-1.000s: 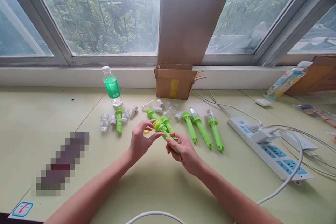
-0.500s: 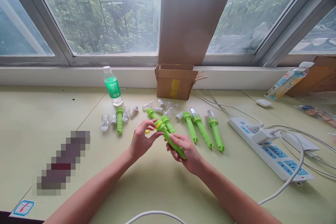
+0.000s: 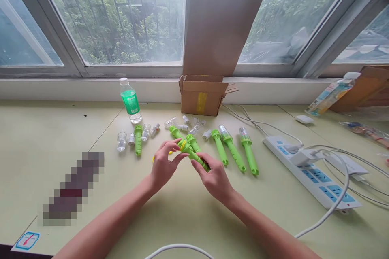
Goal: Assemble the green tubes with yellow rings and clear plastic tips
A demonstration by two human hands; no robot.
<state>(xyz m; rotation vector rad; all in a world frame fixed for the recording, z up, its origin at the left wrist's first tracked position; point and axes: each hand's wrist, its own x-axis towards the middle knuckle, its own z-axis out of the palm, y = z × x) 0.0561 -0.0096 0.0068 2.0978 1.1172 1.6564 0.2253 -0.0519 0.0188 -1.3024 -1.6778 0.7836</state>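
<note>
My right hand [image 3: 216, 178] is wrapped round the grip of a green plastic handle [image 3: 193, 155], held tilted with its threaded end up and to the left. My left hand [image 3: 164, 164] has thumb and fingers at that end, on a yellow ring [image 3: 183, 144] around it. Just behind lie two more green handles, one of them [image 3: 192, 141] partly covered by the held one. More yellow [image 3: 153, 159] peeks out beside my left fingers. To the right rest a bare green handle [image 3: 220, 147] and two with clear caps, one of them far right [image 3: 249, 151].
Clear plastic caps [image 3: 121, 141] and small white inserts [image 3: 206, 134] lie scattered around another green handle [image 3: 138, 140]. Behind stand a water bottle [image 3: 131, 103] and a cardboard box [image 3: 200, 97]. A power strip [image 3: 310, 174] with cables occupies the right side.
My right hand has shifted its hold on the handle, with its fingers now over the grip and nearer the threaded end. My left hand stays at the yellow ring.
</note>
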